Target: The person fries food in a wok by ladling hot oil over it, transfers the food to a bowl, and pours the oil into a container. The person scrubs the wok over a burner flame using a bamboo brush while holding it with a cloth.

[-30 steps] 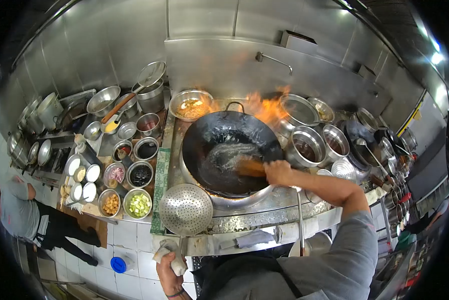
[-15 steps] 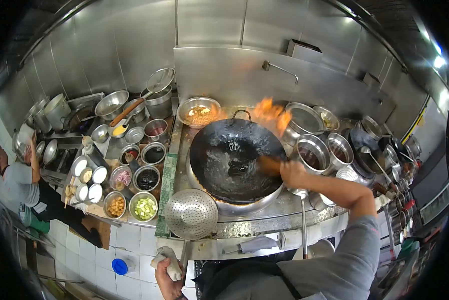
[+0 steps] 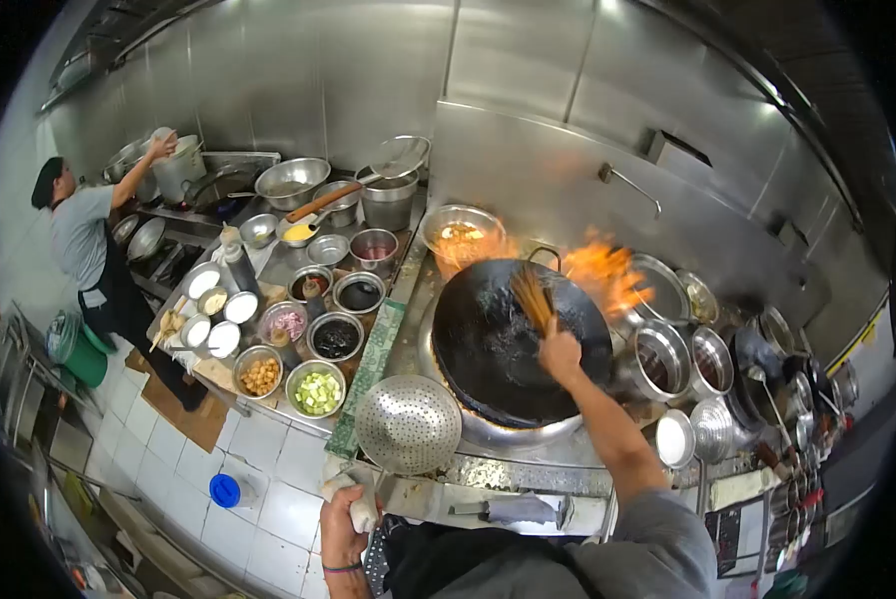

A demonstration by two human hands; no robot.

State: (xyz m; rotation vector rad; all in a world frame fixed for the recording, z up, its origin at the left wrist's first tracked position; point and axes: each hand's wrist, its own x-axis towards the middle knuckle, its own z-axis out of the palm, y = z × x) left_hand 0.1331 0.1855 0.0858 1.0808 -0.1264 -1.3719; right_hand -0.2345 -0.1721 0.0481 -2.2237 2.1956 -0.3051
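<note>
My right hand point(image 3: 559, 352) grips a bamboo wok brush point(image 3: 534, 298), its bristles against the upper part of a large black wok point(image 3: 488, 369). The wok's inside looks dark and wet, and it sits over a burner ring. Tall orange flames point(image 3: 612, 275) rise behind its right rim. Low in front of the counter, my left hand point(image 3: 343, 529) is closed around a folded whitish cloth point(image 3: 365, 507). Just above that hand, a perforated metal strainer point(image 3: 408, 424) rests at the counter's front edge. Whether the left fingers also touch its handle is hidden.
Left of the wok stand bowls of diced green vegetable point(image 3: 318, 389), brown cubes point(image 3: 259, 374) and dark sauces. Metal pots point(image 3: 657, 359) crowd the right side. A bowl of food point(image 3: 461, 238) sits behind. Another person point(image 3: 86, 235) reaches over a stove at far left.
The brush has swung from the wok's right side up to its upper middle, bristles now pointing away. Flames have grown. The view has shifted, and the co-worker's arm is reaching further over.
</note>
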